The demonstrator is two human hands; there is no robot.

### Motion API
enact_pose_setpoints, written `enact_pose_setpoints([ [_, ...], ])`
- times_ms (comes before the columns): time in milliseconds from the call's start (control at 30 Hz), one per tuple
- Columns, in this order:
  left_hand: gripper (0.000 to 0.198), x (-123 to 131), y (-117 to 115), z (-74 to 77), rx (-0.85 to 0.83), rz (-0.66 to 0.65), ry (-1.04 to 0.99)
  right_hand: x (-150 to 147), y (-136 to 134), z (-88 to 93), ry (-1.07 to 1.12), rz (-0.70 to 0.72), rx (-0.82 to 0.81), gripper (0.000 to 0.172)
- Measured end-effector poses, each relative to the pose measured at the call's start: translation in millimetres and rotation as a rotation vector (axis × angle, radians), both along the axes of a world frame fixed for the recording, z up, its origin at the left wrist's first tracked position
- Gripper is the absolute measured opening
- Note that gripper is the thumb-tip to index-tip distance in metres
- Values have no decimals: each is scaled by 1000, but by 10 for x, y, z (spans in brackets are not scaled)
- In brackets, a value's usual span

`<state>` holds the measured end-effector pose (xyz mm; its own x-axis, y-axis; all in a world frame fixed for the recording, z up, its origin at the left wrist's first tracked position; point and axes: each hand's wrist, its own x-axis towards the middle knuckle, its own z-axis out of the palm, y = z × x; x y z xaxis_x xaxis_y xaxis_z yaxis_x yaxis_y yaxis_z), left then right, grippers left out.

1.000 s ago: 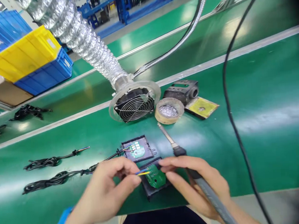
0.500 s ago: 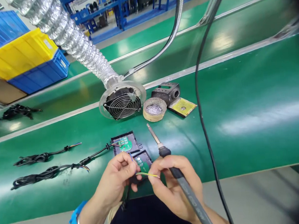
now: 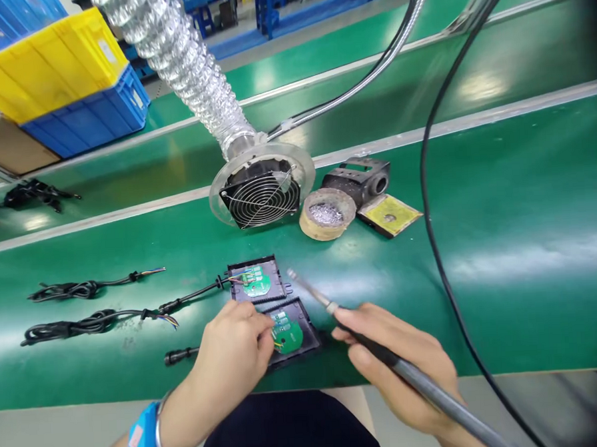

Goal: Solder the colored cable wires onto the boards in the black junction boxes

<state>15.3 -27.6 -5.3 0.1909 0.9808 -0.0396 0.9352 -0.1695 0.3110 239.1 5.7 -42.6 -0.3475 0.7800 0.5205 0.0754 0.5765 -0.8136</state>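
Note:
My right hand (image 3: pixel 401 371) is wrapped round a soldering iron (image 3: pixel 380 352), whose tip points up and left, above the table. My left hand (image 3: pixel 237 347) pinches the thin coloured wires (image 3: pixel 277 345) of a black cable at the left edge of the nearer green circuit board (image 3: pixel 290 336). That board sits in an open black plastic case (image 3: pixel 308 322). The cable's connector (image 3: pixel 178 356) sticks out to the left, and my fingers hide the wires' ends. Just behind, a second black case (image 3: pixel 237 292) holds another green board (image 3: pixel 258 284) with its cable attached.
Two coiled cables with bare wire ends (image 3: pixel 72 289) lie at left. A round fume fan (image 3: pixel 262 195) hangs at the back beside a solder-filled bowl (image 3: pixel 327 230) and an iron stand with a yellow sponge (image 3: pixel 391 215). A black cord (image 3: pixel 431 230) hangs on the right.
My left hand has lowered the wires onto the nearer board, now back in plain view. My right hand has let go of the yellow-green wire and moved right with the iron.

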Motion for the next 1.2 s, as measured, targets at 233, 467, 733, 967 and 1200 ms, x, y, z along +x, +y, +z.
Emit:
enact_pose_setpoints([
  [233,22,5,-20,-100,58,23,54,-3,82,-31,-56,96,-106,29],
  [467,21,16,-26,-93,53,21,76,-46,114,-113,-26,147,-134,31],
  [733,20,48,-33,-58,88,-28,143,-47,121,-140,5,149,-144,34],
  [967,21,50,-22,-46,83,-38,167,-56,113,-83,-30,159,-73,34],
  [1200,22,58,-19,-46,69,-36,176,-53,61,-61,-32,142,49,32],
])
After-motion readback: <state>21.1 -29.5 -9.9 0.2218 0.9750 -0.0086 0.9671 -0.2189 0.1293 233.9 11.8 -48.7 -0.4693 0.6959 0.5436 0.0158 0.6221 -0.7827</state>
